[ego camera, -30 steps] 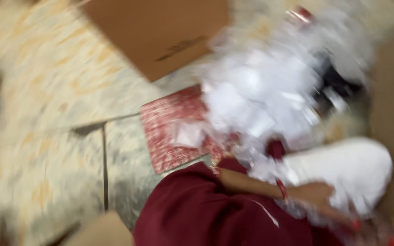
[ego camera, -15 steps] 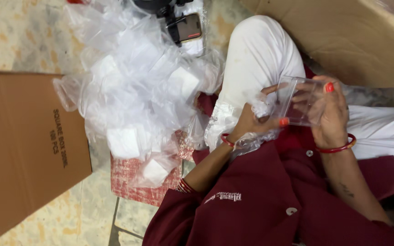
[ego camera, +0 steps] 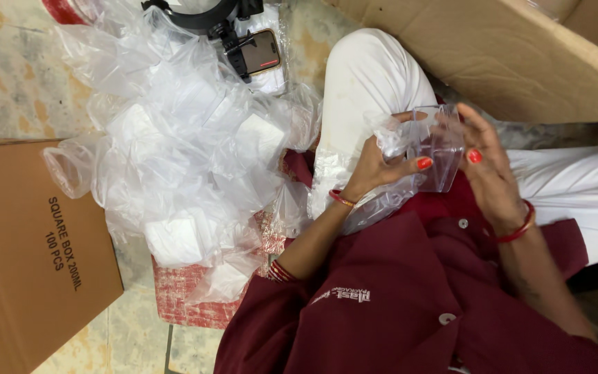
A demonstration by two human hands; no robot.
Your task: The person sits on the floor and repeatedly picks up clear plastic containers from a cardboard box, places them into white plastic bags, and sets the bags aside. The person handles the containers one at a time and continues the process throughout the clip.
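Both hands are clamped on 1 clear plastic box (ego camera: 437, 149): the left hand (ego camera: 375, 170) grips its crinkled bag side, the right hand (ego camera: 486, 166) steadies the far wall. Half a second ago the box sat higher against the right palm; now it is lower, above the lap. Left of the box lies a heap of clear bags (ego camera: 181, 145), then a brown carton (ego camera: 29, 256).

Pretty boxed in around the hands

Plastic bag pile (ego camera: 188, 159) crowds the left hand (ego camera: 375, 170); cardboard flap (ego camera: 513, 55) looms beyond the right hand (ego camera: 489, 173).
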